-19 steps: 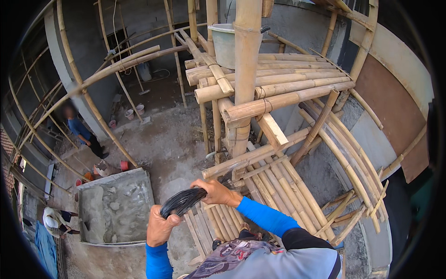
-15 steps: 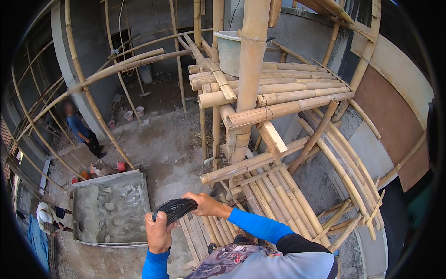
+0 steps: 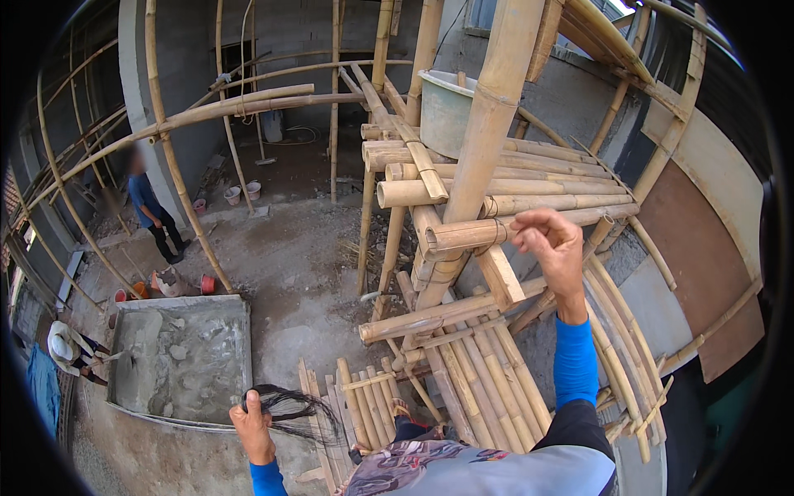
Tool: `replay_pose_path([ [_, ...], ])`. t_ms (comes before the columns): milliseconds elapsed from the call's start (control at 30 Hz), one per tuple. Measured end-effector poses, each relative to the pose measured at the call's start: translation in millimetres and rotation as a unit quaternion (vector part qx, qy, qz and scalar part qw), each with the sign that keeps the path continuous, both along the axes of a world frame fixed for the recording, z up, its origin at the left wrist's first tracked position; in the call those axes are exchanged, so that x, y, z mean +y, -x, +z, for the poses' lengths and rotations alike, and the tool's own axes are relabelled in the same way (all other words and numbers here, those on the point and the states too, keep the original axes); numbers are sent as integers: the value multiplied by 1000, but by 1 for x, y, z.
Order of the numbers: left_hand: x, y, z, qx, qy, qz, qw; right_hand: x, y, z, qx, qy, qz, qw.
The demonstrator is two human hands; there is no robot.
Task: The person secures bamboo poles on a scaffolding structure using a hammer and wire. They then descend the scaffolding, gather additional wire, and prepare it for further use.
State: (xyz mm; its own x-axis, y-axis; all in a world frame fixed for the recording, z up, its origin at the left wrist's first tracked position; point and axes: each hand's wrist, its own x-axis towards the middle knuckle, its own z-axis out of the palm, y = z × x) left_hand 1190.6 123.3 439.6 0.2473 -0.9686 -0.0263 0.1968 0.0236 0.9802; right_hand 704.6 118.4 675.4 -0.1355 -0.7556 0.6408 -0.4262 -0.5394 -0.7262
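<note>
My left hand [image 3: 255,431], low in front of me, is closed round a bundle of black fibre strands [image 3: 304,411]. Its loose ends fan out in loops to the right, over the bamboo slats. My right hand [image 3: 556,252] is raised beside the bound bamboo poles [image 3: 471,236], its fingers curled in toward the thumb. Whatever it pinches, if anything, is too fine to make out. Just left of that hand, a thick upright bamboo post [image 3: 484,124] rises, and a squared wooden block [image 3: 501,278] juts out under the poles.
A pale bucket [image 3: 445,112] stands on the bamboo platform behind the post. Bamboo slats [image 3: 488,380] lie beneath me. Down on the ground, a wide trough [image 3: 248,331] holds wet grey mortar. One person [image 3: 149,207] stands at the left; another [image 3: 70,347] bends beside the trough.
My right hand has left the bundle and swung up and right to the poles. The left hand has lowered slightly, and the compact bundle now trails loose strands. The view has shifted.
</note>
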Motion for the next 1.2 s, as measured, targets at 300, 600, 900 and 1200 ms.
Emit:
replay_pose_path([
  [300, -48, -16, -68, -262, 7, 161, 952, -174, 243, 82, -304, -94, -102, 943],
  [600, -51, 27, -40, -329, -57, 197, 922, -263, 254, 75, -418, -112, 43, 901],
  [900, -85, 78, -91, -133, -87, 178, 971, -268, 192, 80, -318, -28, -110, 941],
  [1200, -98, 108, -135, -149, -40, 134, 979, -288, 252, 86, -301, -32, -193, 933],
])
